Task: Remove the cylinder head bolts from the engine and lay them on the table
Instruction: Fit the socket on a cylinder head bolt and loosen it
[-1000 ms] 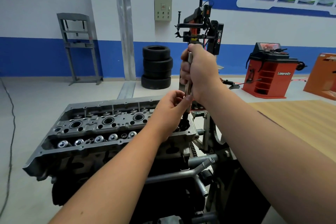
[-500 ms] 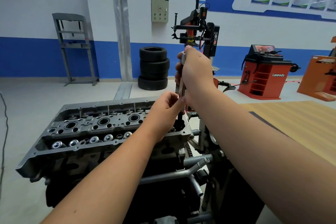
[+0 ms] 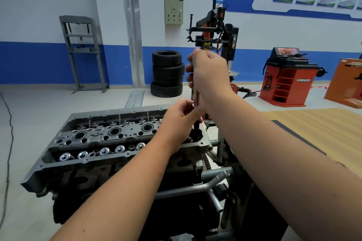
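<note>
A workshop bay: white wall with a blue band, a stack of tyres (image 3: pixel 167 74) against it, a tyre changer (image 3: pixel 213 31) behind the hands, a red wheel balancer (image 3: pixel 288 78) off to the right, and a grey press frame (image 3: pixel 82 51) at the left. The wood-topped table (image 3: pixel 321 129) lies to the right of the engine (image 3: pixel 117 143), bare in the part that shows.

And here's the action, at the right end of the cylinder head! The right hand (image 3: pixel 210 76) is clenched around the upper shaft of a long chrome tool (image 3: pixel 196 98), held close to upright. The left hand (image 3: pixel 181 121) pinches the lower part of that tool, fingers curled in around it just above a dark socket end (image 3: pixel 196 135) sitting at the head's right-hand edge. No bolt is plainly visible. If one is on the tool, it is hidden down in the head behind the left fingers.

My read: this is the loosening or drawing-out step on a bolt at that right end, with nothing laid on the table in view. Next up calls for keeping the tool square to the hole, steadying low with the left, then lifting straight so the bolt comes clear without snagging, before a swing right to the table.
</note>
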`<state>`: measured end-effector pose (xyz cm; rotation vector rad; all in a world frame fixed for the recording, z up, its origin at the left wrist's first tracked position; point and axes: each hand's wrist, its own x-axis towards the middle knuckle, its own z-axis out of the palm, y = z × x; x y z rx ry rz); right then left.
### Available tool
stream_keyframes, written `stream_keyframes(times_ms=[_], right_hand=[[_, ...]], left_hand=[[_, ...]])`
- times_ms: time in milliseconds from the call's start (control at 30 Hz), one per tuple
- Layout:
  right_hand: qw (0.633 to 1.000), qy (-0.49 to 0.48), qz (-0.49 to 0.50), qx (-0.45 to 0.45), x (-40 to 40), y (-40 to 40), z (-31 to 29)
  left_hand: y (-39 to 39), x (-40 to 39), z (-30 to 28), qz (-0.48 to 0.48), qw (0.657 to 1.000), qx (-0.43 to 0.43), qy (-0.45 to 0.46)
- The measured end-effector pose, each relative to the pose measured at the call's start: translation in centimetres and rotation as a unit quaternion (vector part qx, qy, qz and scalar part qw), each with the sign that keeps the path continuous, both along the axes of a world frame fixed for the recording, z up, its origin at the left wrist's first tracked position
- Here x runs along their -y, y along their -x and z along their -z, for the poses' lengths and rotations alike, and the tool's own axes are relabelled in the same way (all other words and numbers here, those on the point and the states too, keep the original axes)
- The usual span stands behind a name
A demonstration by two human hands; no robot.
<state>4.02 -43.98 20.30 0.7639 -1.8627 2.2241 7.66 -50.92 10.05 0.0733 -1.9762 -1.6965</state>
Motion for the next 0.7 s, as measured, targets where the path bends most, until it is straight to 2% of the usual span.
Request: stream_keyframes(times_ms=[100, 267, 500, 700], right_hand=[[0.999, 0.040, -0.005, 0.016, 0.46, -0.18, 0.15], [0.989, 0.016, -0.130, 0.066, -0.18, 0.40, -0.21], [0.999, -0.007, 0.034, -0.001, -0.20, 0.10, 0.19], [0.998, 0.044, 0.002, 0.034, 0.15, 0.23, 0.55]], left_hand=[[-0.11, 0.10, -0.01, 0.027, 1.000, 0.008, -0.001], [-0.48, 0.13, -0.10, 0.071, 0.997, 0.030, -0.012], [-0.05, 0.27, 0.10, 0.034, 0.999, 0.020, -0.009], [-0.07, 0.20, 0.17, 0.033, 0.999, 0.004, 0.001]])
